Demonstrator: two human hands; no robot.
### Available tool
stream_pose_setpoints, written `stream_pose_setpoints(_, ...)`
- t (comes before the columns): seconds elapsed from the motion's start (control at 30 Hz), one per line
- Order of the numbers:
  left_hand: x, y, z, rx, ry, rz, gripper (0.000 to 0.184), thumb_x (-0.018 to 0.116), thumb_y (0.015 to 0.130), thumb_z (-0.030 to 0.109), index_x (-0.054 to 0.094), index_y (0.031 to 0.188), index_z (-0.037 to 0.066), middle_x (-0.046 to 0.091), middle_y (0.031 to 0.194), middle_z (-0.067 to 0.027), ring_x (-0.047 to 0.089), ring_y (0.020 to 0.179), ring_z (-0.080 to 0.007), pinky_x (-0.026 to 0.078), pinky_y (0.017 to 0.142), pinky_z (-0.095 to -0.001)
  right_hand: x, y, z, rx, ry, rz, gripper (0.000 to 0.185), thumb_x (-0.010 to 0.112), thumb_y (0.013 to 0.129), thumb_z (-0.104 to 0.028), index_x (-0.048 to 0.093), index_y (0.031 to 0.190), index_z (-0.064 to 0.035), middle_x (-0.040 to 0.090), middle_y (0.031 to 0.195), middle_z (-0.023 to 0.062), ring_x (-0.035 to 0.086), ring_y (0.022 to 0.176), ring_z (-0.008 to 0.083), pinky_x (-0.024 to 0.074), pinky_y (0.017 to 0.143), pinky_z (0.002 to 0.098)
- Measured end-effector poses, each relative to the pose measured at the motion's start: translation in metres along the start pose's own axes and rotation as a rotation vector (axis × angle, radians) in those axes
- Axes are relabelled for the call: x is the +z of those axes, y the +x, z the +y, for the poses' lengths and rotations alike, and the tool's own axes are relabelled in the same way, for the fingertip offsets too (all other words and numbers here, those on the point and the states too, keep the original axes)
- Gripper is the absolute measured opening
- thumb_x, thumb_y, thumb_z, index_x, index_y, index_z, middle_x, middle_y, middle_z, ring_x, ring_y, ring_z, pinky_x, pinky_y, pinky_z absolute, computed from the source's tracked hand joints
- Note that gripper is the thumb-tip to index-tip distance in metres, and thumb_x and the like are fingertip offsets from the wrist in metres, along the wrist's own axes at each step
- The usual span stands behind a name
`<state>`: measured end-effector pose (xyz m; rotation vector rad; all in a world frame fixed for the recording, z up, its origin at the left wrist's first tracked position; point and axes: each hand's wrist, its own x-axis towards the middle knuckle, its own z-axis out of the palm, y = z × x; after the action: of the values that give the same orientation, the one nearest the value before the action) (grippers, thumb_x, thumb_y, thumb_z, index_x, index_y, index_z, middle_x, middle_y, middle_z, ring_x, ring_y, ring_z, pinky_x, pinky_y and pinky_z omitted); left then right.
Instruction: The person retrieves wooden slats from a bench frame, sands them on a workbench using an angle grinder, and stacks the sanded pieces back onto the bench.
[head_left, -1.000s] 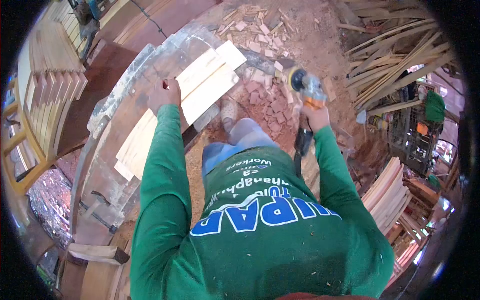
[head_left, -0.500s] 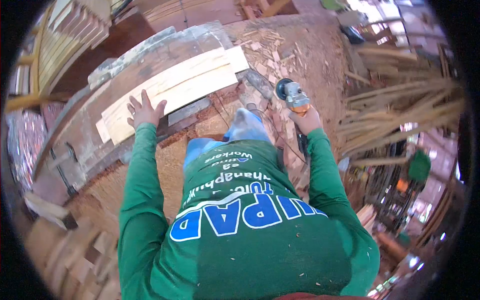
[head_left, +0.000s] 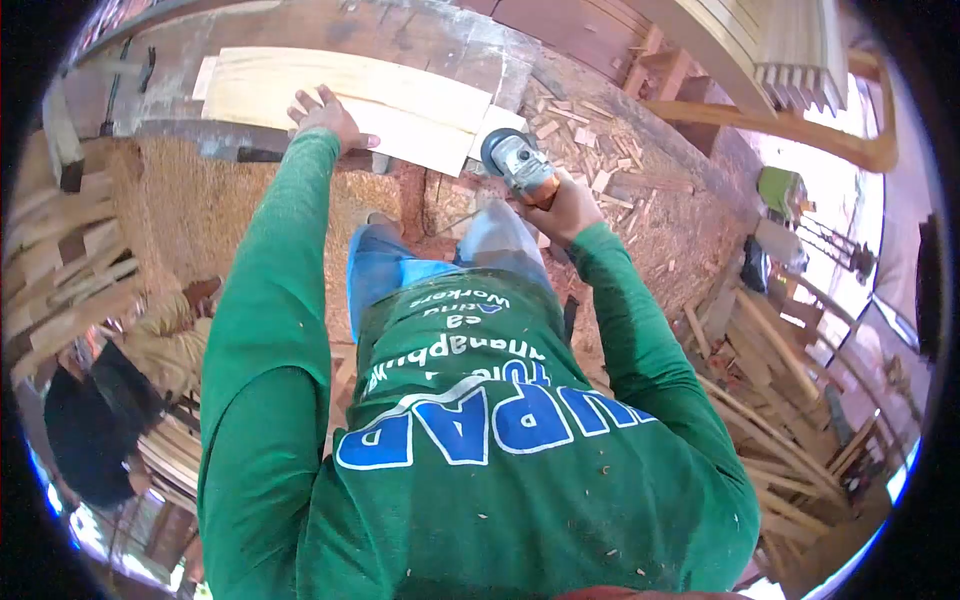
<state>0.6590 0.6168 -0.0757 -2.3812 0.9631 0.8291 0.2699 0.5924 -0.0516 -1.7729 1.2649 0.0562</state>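
Observation:
A pale wooden board (head_left: 400, 105) lies on the workbench (head_left: 430, 38), with other light wood showing past both of its ends. My left hand (head_left: 328, 118) rests on the near edge of the board, its fingers spread. In my right hand (head_left: 568, 208) is an angle grinder (head_left: 522, 165), gripped by its orange and dark body. The grinder's round dark disc (head_left: 497, 150) is close to the board's right end; whether it touches the wood I cannot tell.
Wood offcuts (head_left: 600, 140) and sawdust cover the floor right of the bench. Long timber strips (head_left: 790, 400) lie in a heap at the right. Several stacked boards (head_left: 800, 50) stand at the upper right. More wood pieces (head_left: 60, 250) are piled at the left.
My view has turned, so the bench now appears higher up. My right hand has brought the grinder left, nearer to the board's end. My left hand stays on the board.

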Motion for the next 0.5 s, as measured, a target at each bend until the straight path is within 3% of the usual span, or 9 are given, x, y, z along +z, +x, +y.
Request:
stream_pose_setpoints(0.2,0.002,0.013,0.005,-0.053,0.063,-0.046,0.144,0.089,0.066,0.061,-0.002,0.162,0.004,-0.001,0.167,-0.0306,0.008,0.153,-0.0525,0.026,0.121,-0.0629,-0.03,0.043,0.004,-0.025,-0.292,-0.067,0.052,0.082,0.072,-0.034,0.066,0.11,-0.0025,0.073,0.099,0.0234,0.07,0.096,0.0418,0.0555,0.084,0.0498)
stream_pose_setpoints(0.33,0.009,0.02,0.002,-0.045,0.1,-0.033,0.145,0.087,0.066,0.065,-0.002,0.162,0.003,-0.001,0.166,-0.0317,0.011,0.152,-0.0525,0.028,0.118,-0.0646,-0.042,0.064,-0.003,-0.013,-0.266,-0.055,0.045,0.076,0.078,-0.036,0.068,0.11,-0.0052,0.073,0.098,0.0246,0.07,0.097,0.0427,0.0555,0.083,0.0511)
stream_pose_setpoints(0.5,0.012,0.023,-0.002,-0.041,0.048,0.006,0.144,0.089,0.065,0.063,-0.001,0.163,0.006,0.0,0.167,-0.0307,0.011,0.153,-0.052,0.029,0.118,-0.0653,-0.03,0.053,-0.005,-0.016,-0.41,-0.226,0.051,0.077,0.077,-0.039,0.067,0.113,-0.0047,0.073,0.097,0.0236,0.07,0.097,0.0425,0.0561,0.085,0.0495)
